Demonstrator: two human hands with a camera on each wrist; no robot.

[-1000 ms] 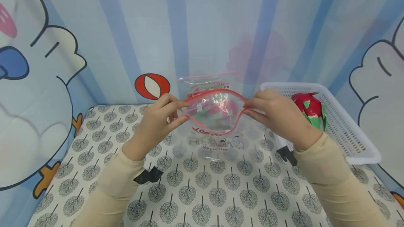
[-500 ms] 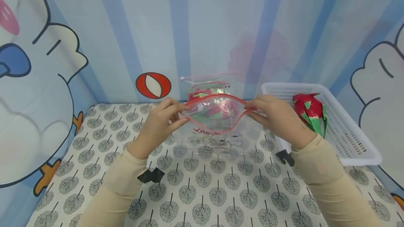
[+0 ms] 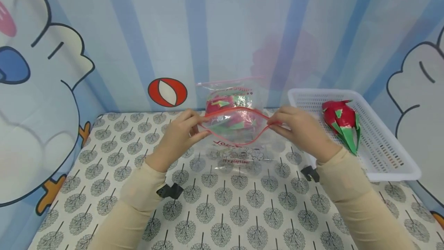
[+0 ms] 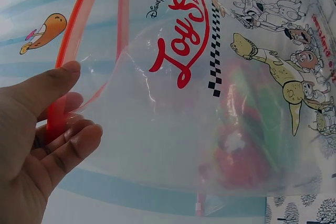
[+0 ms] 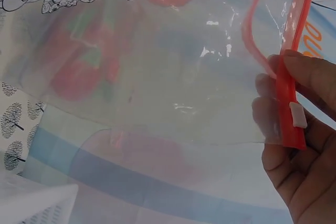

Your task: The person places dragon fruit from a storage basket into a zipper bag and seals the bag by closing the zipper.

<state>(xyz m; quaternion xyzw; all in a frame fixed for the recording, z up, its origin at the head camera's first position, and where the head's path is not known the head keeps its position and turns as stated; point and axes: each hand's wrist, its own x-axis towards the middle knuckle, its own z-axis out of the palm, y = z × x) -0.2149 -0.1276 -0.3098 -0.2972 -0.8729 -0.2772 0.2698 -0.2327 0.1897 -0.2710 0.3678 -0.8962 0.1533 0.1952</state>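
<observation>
Both hands hold a clear zip bag (image 3: 248, 162) with a red zip strip and Toy Story print, its mouth gaping upward. My left hand (image 3: 178, 134) pinches one end of the strip between thumb and fingers. At the other end my right hand (image 3: 298, 131) pinches it, right by a white slider (image 5: 298, 115). Behind stands a second clear bag (image 3: 222, 86) with a pink zip, overlapped by the held one in the head view. A red and green dragon fruit (image 3: 216, 105) shows in that rear bag, and blurred through the plastic in both wrist views.
At the right stands a white perforated plastic basket (image 3: 388, 142) with another dragon fruit (image 3: 341, 115) in it. A tree-print cloth (image 3: 222, 211) covers the table. A cartoon-print curtain (image 3: 236, 30) hangs at the back and sides.
Both hands have come down slightly with the bag, its mouth still spread. More of the dragon fruit behind shows above the red strip, and more of the one in the basket is uncovered.
</observation>
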